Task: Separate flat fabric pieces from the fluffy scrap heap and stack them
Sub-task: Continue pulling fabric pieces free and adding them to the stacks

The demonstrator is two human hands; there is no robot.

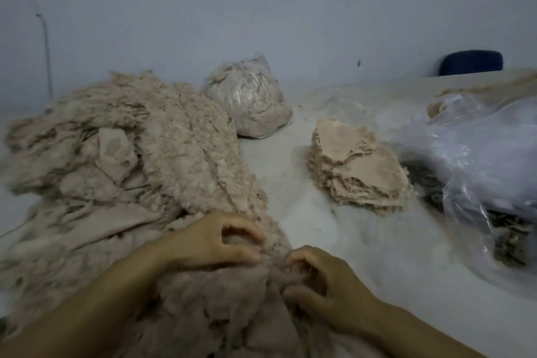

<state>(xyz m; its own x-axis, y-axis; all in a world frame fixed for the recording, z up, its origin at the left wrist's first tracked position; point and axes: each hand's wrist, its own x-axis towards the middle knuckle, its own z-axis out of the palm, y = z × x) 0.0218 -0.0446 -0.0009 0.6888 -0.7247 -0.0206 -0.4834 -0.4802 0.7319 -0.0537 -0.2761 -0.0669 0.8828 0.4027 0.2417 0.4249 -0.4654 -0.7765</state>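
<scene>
Both hands, left (215, 244) and right (322, 279), pinch the beige fluffy scrap heap (162, 154). Soft, light stuff; flat pieces look best pinched at an edge for the stacked beige fabric pile (357, 166).

One fluffy scrap heap (130, 154), one stack of flat fabric pieces (357, 166), one stuffed clear bag of scraps (250, 99), one loose plastic bag (476, 160), one blue chair back (470, 62), two hands: left hand (215, 241), right hand (322, 279).
</scene>
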